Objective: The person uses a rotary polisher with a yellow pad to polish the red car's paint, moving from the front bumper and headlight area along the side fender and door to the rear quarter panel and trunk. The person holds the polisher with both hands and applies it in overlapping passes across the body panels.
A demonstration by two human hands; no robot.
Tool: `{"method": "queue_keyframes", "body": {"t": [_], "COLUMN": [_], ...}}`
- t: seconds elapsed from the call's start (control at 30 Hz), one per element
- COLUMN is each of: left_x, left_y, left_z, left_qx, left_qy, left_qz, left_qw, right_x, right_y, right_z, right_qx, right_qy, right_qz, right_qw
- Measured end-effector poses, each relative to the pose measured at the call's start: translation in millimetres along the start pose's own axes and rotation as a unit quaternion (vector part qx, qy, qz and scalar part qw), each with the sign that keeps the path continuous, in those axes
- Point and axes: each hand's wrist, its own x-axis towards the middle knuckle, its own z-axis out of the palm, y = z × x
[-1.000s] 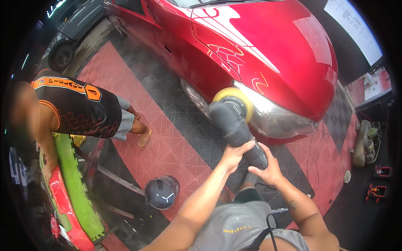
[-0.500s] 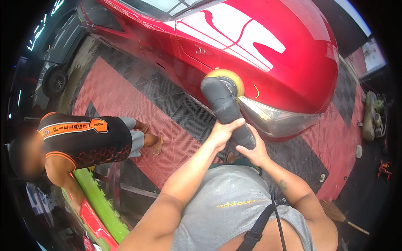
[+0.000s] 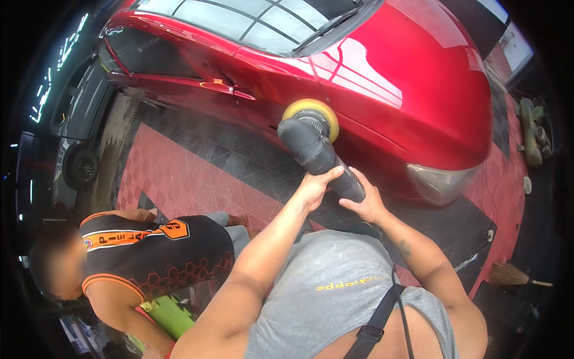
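A black car polisher (image 3: 310,149) with a round yellow foam pad (image 3: 330,115) rests against the front fender of a red car (image 3: 382,128). My left hand (image 3: 315,190) is closed around the polisher's body, thumb lying over the top. Behind it, at the end of the handle, my right hand (image 3: 369,203) wraps round from the other side. The pad's working face is mostly hidden against the paint. To the right of the tool sits the car's headlight (image 3: 442,179), and the front door's handle (image 3: 218,87) lies farther left.
Close on my left, a person in a black and orange jersey (image 3: 161,257) bends over a green piece (image 3: 170,314). A dark vehicle (image 3: 86,113) stands at the far left. Red and black tiles (image 3: 179,173) cover the floor. A broom (image 3: 508,274) lies at right.
My hands and the polisher have moved left along the car, from beside the headlight to farther back on the fender. The other person now appears closer to my left arm.
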Motion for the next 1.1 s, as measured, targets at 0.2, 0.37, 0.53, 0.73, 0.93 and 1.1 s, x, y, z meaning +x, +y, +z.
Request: {"method": "queue_keyframes", "body": {"t": [0.2,0.37,0.53,0.73,0.93,1.1], "left_x": [25,31,23,37,39,44], "left_y": [67,88,60,77,138,198], "left_z": [-79,-93,-51,-65,-123,-175], "left_qx": [0.057,0.095,0.181,0.246,0.256,0.386], "left_qy": [-0.044,-0.068,-0.147,-0.223,-0.226,-0.212], "left_qz": [0.008,0.034,-0.021,0.016,-0.003,0.02], "left_qw": [0.997,0.993,0.972,0.943,0.94,0.897], "right_x": [69,84,33,38,89,147], "right_y": [-34,-43,-15,-31,-50,-90], "right_z": [61,87,102,120,166,208], "right_qx": [-0.005,0.05,0.048,0.084,0.069,0.098], "right_qy": [0.044,0.074,0.17,0.209,0.216,0.234], "right_qz": [-0.001,-0.006,0.052,0.088,0.076,0.031], "right_qw": [0.999,0.996,0.983,0.97,0.971,0.967]}}
